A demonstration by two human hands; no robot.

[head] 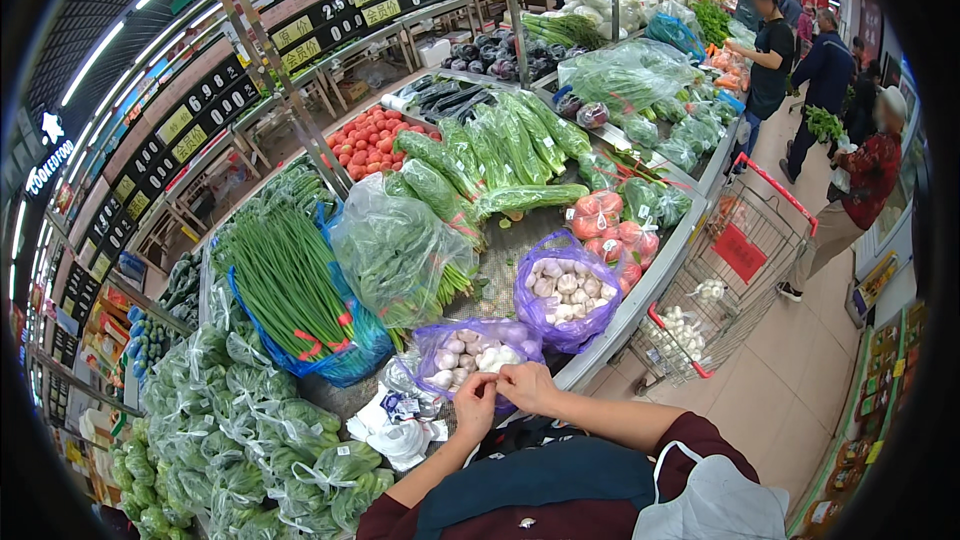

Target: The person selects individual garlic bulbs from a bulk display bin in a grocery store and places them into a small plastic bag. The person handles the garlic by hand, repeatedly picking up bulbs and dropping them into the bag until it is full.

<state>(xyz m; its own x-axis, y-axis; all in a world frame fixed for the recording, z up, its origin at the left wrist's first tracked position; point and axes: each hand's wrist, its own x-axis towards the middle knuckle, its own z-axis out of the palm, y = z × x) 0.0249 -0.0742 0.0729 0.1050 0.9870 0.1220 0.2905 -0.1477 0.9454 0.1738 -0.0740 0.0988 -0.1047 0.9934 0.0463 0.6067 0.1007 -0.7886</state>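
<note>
My left hand [477,406] and my right hand [528,388] meet at the fingertips, pinching the gathered neck of what looks like a small clear bag of garlic [498,358]. The pinched part is mostly hidden by my fingers. Just beyond them lies an open purple plastic bag [525,337] with loose garlic bulbs [450,355]. A second open purple bag [531,307], full of garlic bulbs [570,289], stands to the right. Left of my hands lie crumpled white plastic bags [397,424].
Bagged green vegetables [247,420] crowd the left; garlic chives [289,285] lie in a blue bag [367,352]. Ahead are bagged leafy greens [405,247], lettuces [510,139], tomatoes [367,142] and bagged tomatoes [596,214]. A shopping cart [731,270] with bagged garlic [679,334] stands right. Several people are in the aisle.
</note>
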